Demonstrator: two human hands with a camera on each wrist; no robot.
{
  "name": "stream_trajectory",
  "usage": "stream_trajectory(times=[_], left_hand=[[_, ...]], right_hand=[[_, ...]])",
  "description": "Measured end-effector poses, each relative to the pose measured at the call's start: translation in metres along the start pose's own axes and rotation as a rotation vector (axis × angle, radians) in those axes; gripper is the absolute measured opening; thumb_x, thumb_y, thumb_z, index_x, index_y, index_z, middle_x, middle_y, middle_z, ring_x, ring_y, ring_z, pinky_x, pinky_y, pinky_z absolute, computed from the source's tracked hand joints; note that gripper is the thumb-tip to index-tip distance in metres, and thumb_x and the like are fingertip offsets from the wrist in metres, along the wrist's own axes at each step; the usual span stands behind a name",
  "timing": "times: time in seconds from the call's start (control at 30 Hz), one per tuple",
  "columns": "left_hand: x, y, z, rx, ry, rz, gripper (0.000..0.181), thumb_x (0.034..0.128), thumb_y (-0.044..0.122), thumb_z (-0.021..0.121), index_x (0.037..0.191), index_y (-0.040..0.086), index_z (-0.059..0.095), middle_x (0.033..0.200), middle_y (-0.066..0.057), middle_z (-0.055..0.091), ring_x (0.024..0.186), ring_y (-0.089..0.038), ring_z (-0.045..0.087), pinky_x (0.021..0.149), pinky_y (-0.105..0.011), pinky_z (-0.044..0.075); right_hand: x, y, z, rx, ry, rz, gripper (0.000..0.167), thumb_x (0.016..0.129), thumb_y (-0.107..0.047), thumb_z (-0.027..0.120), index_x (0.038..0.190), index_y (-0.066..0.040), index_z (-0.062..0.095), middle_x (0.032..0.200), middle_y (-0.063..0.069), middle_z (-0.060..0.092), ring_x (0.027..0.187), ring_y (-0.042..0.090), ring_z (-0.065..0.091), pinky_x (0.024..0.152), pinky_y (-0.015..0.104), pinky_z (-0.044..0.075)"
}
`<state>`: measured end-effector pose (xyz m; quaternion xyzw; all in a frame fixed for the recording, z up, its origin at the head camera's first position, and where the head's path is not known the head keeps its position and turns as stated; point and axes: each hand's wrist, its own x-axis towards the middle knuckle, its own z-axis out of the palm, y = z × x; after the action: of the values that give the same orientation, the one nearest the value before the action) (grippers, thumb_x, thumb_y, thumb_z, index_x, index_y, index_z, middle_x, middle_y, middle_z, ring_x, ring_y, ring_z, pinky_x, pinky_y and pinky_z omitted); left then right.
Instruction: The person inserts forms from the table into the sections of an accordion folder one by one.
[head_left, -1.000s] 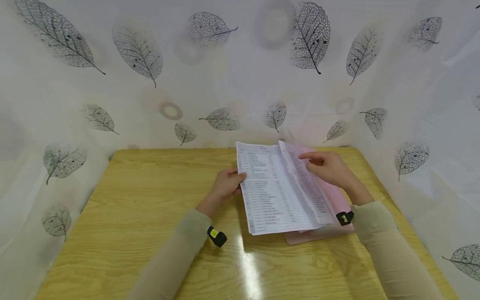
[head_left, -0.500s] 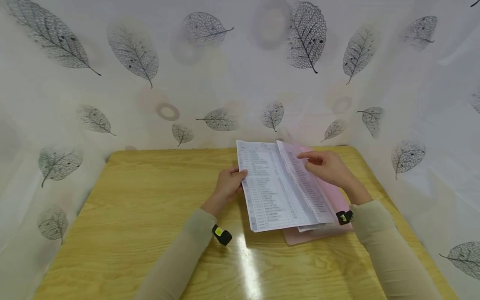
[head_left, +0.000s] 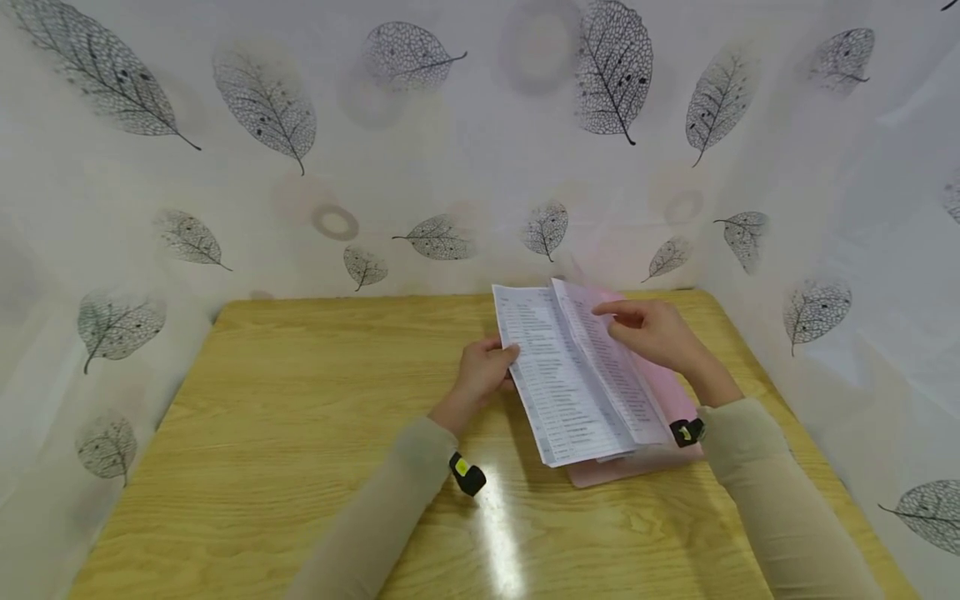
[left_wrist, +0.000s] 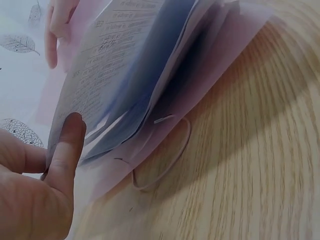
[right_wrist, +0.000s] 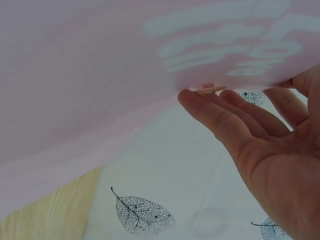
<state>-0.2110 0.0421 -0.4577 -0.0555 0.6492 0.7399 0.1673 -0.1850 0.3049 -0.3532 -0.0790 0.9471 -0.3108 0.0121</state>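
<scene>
A printed sheet (head_left: 555,375) stands partly lifted from a pink folder (head_left: 667,387), its left part turned toward the head camera. My left hand (head_left: 483,371) pinches the sheet's left edge, thumb on the printed face. At the right, my right hand (head_left: 652,329) holds the folder's raised cover together with the right-hand pages (head_left: 607,367). In the right wrist view, the fingers (right_wrist: 215,112) touch the edge of the pink cover (right_wrist: 90,85), which bears white lettering. The left wrist view shows more papers inside the folder and a thin cord loop (left_wrist: 185,145) at its edge.
The folder lies on the right part of a wood-grain table (head_left: 300,400). A white curtain with leaf prints (head_left: 450,150) hangs behind the table and along both sides. Black bands with small devices (head_left: 467,475) sit on both wrists.
My left hand has moved right, bringing the left edge of the printed sheet toward the right-hand pages, so its face looks narrower. The right hand has stayed nearly still.
</scene>
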Motion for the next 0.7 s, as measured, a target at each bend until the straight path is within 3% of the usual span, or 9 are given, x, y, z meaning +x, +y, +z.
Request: stream_trajectory(times=[0.2, 0.5, 0.7], left_hand=[[0.003, -0.004, 0.010, 0.013, -0.010, -0.008, 0.036, 0.1047, 0.014, 0.064, 0.136, -0.004, 0.065, 0.115, -0.023, 0.077, 0.070, -0.013, 0.070, 0.060, -0.026, 0.061], [0.010, -0.008, 0.023, 0.005, -0.029, -0.015, 0.037, 0.1039, 0.015, 0.065, 0.135, -0.004, 0.065, 0.115, -0.023, 0.077, 0.068, -0.012, 0.067, 0.056, -0.023, 0.057], [0.014, -0.008, 0.033, 0.028, -0.008, -0.003, 0.033, 0.1026, 0.014, 0.066, 0.129, -0.004, 0.068, 0.113, -0.022, 0.078, 0.064, -0.011, 0.065, 0.053, -0.021, 0.055]], right_hand=[[0.000, -0.002, 0.001, 0.007, 0.002, -0.003, 0.034, 0.101, -0.015, 0.061, 0.132, -0.010, 0.074, 0.132, 0.018, 0.071, 0.097, 0.026, 0.063, 0.078, 0.022, 0.052], [0.001, -0.001, 0.003, 0.035, 0.007, -0.023, 0.034, 0.099, -0.012, 0.061, 0.130, -0.009, 0.075, 0.126, 0.017, 0.071, 0.091, 0.024, 0.060, 0.072, 0.019, 0.050], [0.002, -0.004, 0.003, 0.024, 0.008, -0.032, 0.034, 0.100, -0.012, 0.061, 0.131, -0.010, 0.075, 0.129, 0.017, 0.071, 0.094, 0.024, 0.061, 0.076, 0.018, 0.051]])
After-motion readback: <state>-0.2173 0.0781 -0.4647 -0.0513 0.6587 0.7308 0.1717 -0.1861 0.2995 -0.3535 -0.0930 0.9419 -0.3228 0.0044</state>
